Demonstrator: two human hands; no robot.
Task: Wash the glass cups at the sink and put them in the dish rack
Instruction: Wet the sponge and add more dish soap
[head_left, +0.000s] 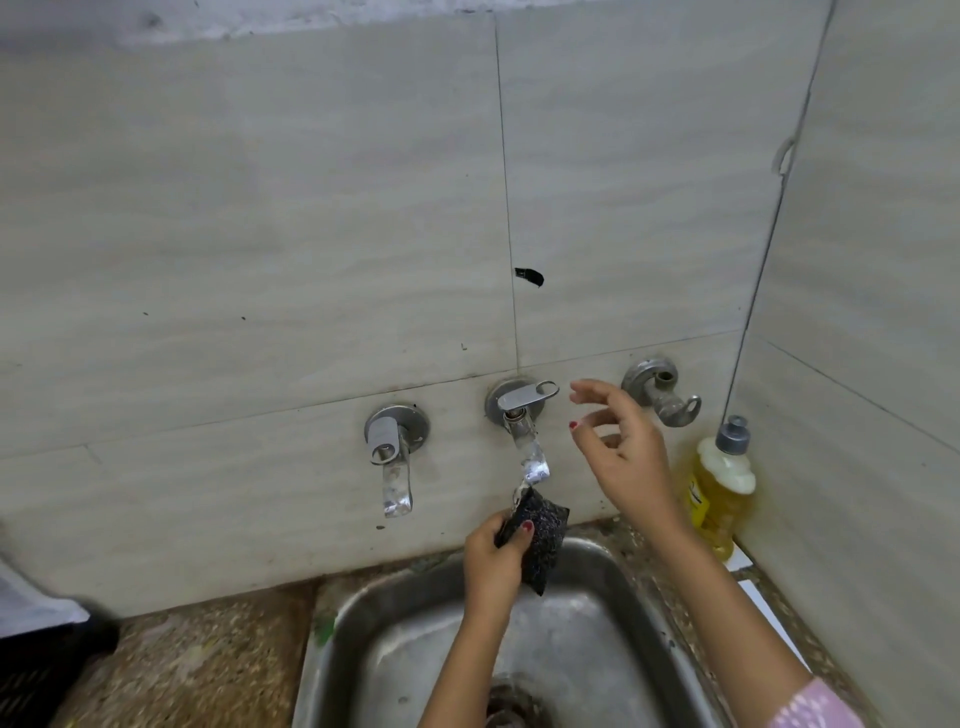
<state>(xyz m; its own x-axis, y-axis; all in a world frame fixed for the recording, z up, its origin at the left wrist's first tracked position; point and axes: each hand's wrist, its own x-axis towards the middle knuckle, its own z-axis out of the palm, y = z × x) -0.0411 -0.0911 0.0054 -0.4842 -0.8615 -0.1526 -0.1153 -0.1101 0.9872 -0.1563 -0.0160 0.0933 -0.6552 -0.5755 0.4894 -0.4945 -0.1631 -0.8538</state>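
Back wall (260, 234): large pale grey tiles, faint wavy grain, directly behind and above the left grip (491, 564). Vertical grout line (506, 208) rises above the grip; small black mark (529, 276) just right of it. Rough white plaster strip (156, 26) along the top. Side wall (883, 312), same tile, meets it in a corner right of the grip. Speckled brown stone surface (208, 665) to the grip's left. Light flat, even.

A kitchen washing-up corner is shown. A steel sink (332, 644) is set into a speckled stone table (208, 670). A tap (392, 452) and a running tap (522, 415) are mounted on the pale tiled wall (260, 234) behind it. A bottle (719, 493) of yellow liquid is stood in the corner, and a dark scrubber (543, 535) is held under the stream.
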